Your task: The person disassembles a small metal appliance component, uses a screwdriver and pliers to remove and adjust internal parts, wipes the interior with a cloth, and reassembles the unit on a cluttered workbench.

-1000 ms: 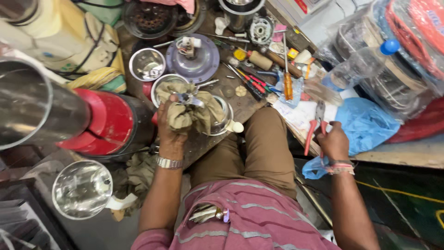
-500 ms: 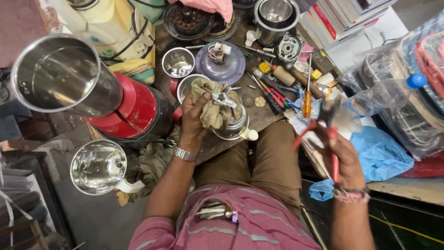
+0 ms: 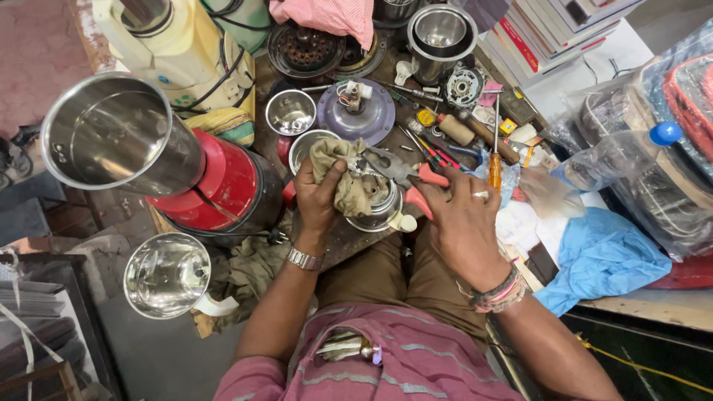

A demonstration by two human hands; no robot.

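Pliers [image 3: 405, 178] with red handles at a steel mixer jar [image 3: 375, 204], both hands engaged.

Head view: left hand [image 3: 321, 197] curled tight around an olive rag [image 3: 349, 174] bunched over the jar's upturned base, thumb pressing on top; forearm rises straight from the lap, metal watch [image 3: 304, 259] at the wrist. Right hand [image 3: 460, 219] closed over the plier handles, fingers wrapped, a ring on one finger; the plier nose points left and meets the fitting at the middle of the jar, just beside the rag. Right wrist, with thread bands, bends inward, forearm coming in from lower right. Jar sits at the bench's near edge above the knees. Near it: a red mixer base [image 3: 223, 182] bearing a large steel jar [image 3: 111, 134], a purple disc part [image 3: 356, 111], and an orange-handled screwdriver [image 3: 495, 160].
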